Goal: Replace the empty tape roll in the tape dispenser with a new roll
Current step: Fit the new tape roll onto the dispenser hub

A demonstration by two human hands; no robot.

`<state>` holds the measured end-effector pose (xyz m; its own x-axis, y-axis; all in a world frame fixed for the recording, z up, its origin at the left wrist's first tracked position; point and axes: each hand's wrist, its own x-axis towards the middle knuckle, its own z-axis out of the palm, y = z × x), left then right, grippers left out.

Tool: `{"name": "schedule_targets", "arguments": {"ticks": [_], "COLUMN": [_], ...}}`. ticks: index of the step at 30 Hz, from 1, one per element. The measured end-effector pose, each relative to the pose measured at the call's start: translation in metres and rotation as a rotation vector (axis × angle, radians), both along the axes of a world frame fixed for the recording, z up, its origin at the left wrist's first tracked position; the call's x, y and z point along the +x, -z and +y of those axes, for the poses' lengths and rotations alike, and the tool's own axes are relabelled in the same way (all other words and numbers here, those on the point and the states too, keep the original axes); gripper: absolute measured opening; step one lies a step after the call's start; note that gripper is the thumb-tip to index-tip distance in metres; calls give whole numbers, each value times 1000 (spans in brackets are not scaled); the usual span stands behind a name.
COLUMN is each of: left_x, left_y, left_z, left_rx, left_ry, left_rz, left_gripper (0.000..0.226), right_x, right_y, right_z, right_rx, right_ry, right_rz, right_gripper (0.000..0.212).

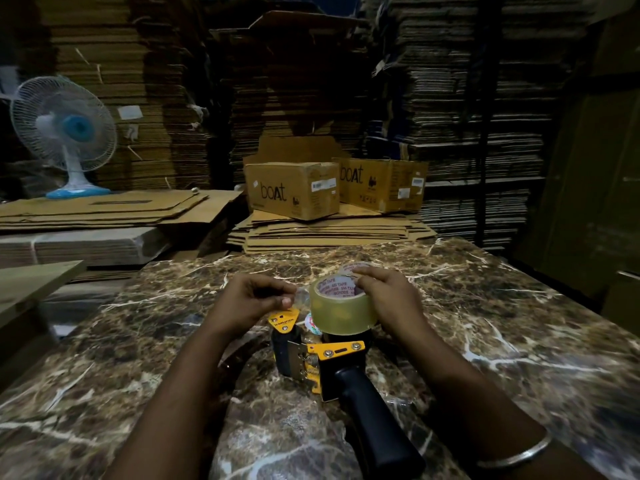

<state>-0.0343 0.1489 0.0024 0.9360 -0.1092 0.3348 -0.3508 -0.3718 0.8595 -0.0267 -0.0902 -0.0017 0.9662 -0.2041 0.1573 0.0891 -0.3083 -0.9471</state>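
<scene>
Left hand (258,299) pinching, right hand (384,299) steadying roll (341,311)

The tape dispenser (332,362) lay on the table (485,323) right before me, its handle (374,420) pointing back toward me. The new roll (343,306) sat on top of it, at its far end. My left hand (256,299) was just left of the roll, my right hand (384,299) on its right side. Behind the table lay flat cardboard sheets (329,233) with two boxes (292,188) on them. A fan (64,133) stood far left.
</scene>
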Motion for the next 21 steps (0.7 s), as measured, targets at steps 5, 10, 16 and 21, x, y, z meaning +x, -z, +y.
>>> {"name": "schedule_targets", "arguments": {"ticks": [5,10,16,21], "left_x": [-7,-19,-11,-5], "left_y": [-3,-15,-18,-21], "left_z": [7,-45,-61,-53], "left_rx": [17,109,302,336], "left_ry": [-113,-98,-104,-50], "left_rz": [-48,-134,-52,27], "left_gripper": [24,43,80,89], "right_x": [-1,1,-4,-7], "right_y": [0,0,-4,-6], "right_z": [-2,1,3,5], "right_rx": [-7,-97,-187,-238], "right_ry": [-6,17,23,22], "right_rz": [-12,23,24,8], "right_gripper": [22,30,43,35]}}
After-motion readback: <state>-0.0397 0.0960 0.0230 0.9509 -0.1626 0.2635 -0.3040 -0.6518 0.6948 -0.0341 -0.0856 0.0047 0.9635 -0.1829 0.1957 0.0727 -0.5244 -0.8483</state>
